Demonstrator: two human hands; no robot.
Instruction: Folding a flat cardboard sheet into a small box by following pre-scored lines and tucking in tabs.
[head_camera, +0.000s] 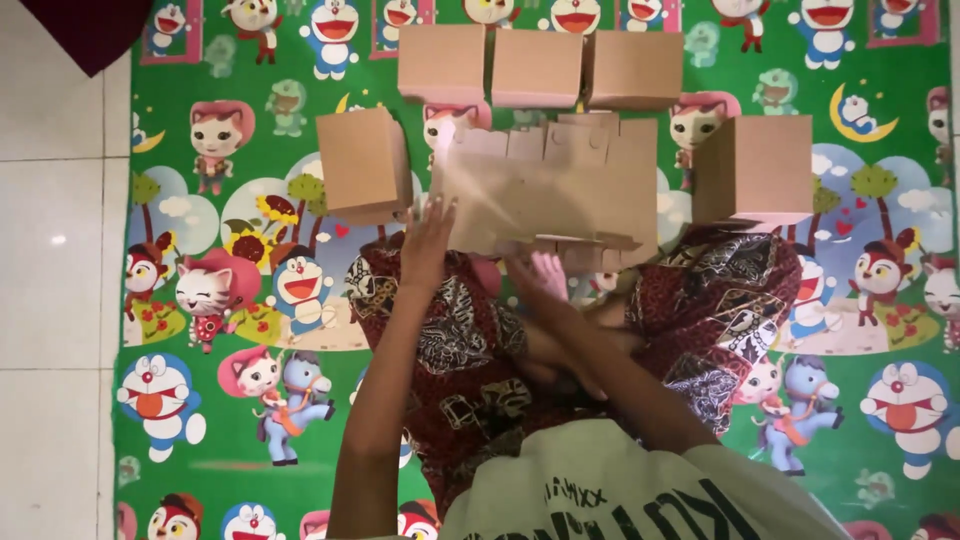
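A flat, unfolded brown cardboard box blank (560, 185) with tabs along its top edge hangs over my lap, slightly blurred. My left hand (428, 240) holds its lower left corner, fingers pointing up along the sheet. Under the lower edge, near the middle, my right hand (545, 275) grips the sheet. My crossed legs in red patterned cloth (470, 340) lie under it.
Folded brown cardboard boxes stand on the green cartoon mat (240, 430): three in a row at the far side (537, 68), one on the left (365, 165), one on the right (755, 168). White floor tiles (55, 250) border the mat on the left.
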